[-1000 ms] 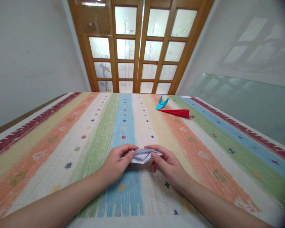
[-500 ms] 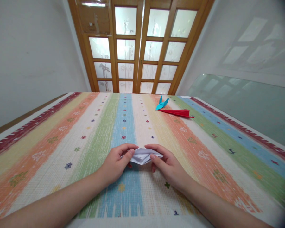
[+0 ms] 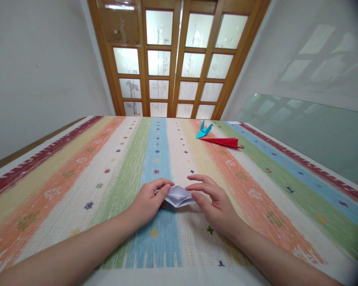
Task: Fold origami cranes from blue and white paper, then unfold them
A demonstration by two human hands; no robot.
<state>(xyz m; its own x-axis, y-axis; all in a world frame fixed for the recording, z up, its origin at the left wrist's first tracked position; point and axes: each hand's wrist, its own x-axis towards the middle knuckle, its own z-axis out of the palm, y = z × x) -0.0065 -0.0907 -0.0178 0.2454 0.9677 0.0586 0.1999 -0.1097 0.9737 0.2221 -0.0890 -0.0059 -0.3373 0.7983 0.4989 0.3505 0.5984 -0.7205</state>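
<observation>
A folded sheet of white paper (image 3: 179, 197), with several layers and pointed corners, is held low above the striped tablecloth. My left hand (image 3: 151, 198) pinches its left corner between thumb and fingers, which partly cover that end. At the right corner, my right hand (image 3: 212, 198) has its thumb and fingers apart. The thumb tip is right by the paper's edge; whether it touches, I cannot tell.
A blue origami crane (image 3: 203, 130) stands farther back on the tablecloth (image 3: 131, 159), beside a red folded paper piece (image 3: 222, 142). Behind the table are wooden doors with glass panes (image 3: 193, 65). A glass panel (image 3: 301, 135) leans at the right wall.
My right hand has loosened from the paper's right corner, its fingers lifting and spreading. My left hand keeps its pinch. The paper shows more of its right side.
</observation>
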